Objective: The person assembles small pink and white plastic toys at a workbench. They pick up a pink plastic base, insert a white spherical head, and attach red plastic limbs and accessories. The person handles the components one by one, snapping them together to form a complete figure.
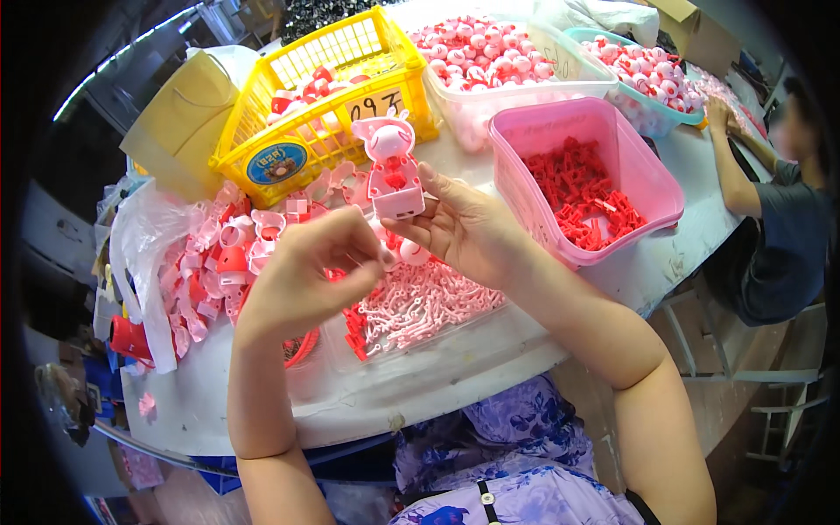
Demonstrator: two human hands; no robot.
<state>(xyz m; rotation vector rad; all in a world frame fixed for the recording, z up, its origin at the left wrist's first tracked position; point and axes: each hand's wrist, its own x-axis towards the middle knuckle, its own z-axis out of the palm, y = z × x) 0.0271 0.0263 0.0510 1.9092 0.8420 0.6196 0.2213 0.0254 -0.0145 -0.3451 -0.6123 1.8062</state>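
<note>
Upright above the table, a small pink toy figure (392, 144) with a round head, ears and a boxy base is pinched at its base by my right hand (477, 223). Just left of it and lower, my left hand (311, 262) is closed, fingers curled toward the thumb. Whatever may be between those fingertips is too small to make out. Beneath both hands lies a shallow clear tray of pale pink link-shaped parts (429, 302). A few round white-and-pink heads (411, 252) rest at its far side, partly hidden by my hands.
Loose pink and red shell parts (232, 254) heap at left. Behind stand a yellow basket (236, 144), a clear tub (560, 87) and a teal tub (700, 118) of round heads. A pink bin (647, 188) holds red parts. Another person (779, 210) sits at right.
</note>
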